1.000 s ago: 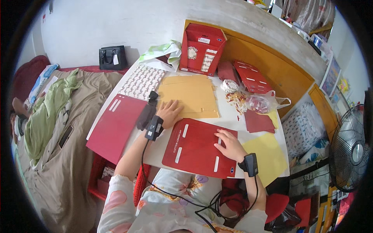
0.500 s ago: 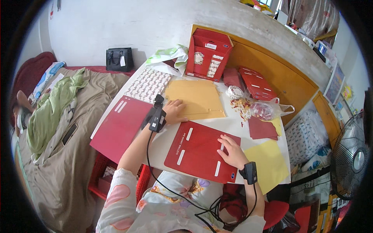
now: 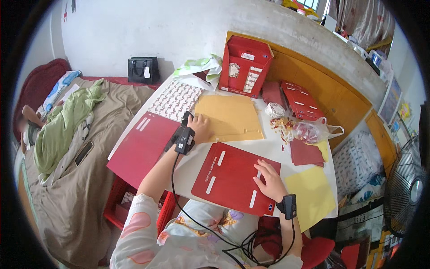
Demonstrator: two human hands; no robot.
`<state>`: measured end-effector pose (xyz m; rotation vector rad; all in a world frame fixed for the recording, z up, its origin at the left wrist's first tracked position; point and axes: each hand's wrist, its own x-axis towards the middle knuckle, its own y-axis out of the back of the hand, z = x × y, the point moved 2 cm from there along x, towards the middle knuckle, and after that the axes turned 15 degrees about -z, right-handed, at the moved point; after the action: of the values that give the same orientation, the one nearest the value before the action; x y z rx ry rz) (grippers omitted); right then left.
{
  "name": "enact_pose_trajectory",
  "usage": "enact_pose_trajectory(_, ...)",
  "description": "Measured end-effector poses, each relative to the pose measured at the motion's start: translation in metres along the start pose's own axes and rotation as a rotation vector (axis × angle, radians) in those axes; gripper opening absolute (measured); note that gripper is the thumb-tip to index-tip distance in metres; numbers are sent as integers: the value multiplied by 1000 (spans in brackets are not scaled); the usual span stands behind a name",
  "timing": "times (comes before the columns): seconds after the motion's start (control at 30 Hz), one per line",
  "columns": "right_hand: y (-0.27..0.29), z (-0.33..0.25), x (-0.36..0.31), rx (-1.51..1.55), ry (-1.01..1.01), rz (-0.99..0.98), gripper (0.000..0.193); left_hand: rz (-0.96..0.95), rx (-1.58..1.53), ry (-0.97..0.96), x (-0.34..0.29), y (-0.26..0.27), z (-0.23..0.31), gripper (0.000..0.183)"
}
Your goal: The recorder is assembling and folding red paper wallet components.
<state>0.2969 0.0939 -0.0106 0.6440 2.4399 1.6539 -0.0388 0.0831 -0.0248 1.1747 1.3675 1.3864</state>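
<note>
Left hand (image 3: 200, 127) of mine lies flat, fingers spread, pressing on the near left corner of a mustard-yellow flat cardboard sheet (image 3: 230, 117) in the middle of the white table (image 3: 190, 159). It grips nothing; the palm only rests on the card. A small black device is strapped at that wrist, with a black cable trailing back toward my body.

My right hand (image 3: 268, 180) also lies open, palm down, on the right part of a large dark red flat cardboard blank with white slot marks (image 3: 228, 175). That blank sits at the table's near edge, directly in front of me, tilted slightly. The fingers are loosely spread and hold nothing. A second black device sits on that wrist.

Beside the yellow sheet, at the table's left edge, lies another dark red cardboard blank (image 3: 143, 145), partly overhanging. Behind it is a white sheet with a small red pattern (image 3: 175, 99). At the far edge stands an upright red cardboard box with an open front (image 3: 244, 65). On the right side lie a clear plastic bag of red and white pieces (image 3: 300, 130), a small dark red card (image 3: 305, 152), and, at the near right corner, a pale yellow paper sheet (image 3: 311, 195).
</note>
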Motion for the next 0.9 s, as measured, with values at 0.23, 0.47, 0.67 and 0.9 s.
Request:
enact_pose_trajectory(0.23,-2,0,1,-22,18,12,37,173,-251,-67,-4,7,14,61)
enact_pose_trajectory(0.47,-1,-2,2,-20,20,14,38,306,-376,-59,17,4,3,55)
enact_pose_trajectory(0.67,0,1,-1,-36,6,16,38,445,-314,-221,28,17,2,58)
enact_pose_trajectory(0.9,0,-2,0,-26,8,17,38,252,-120,-7,43,10,-21,54)
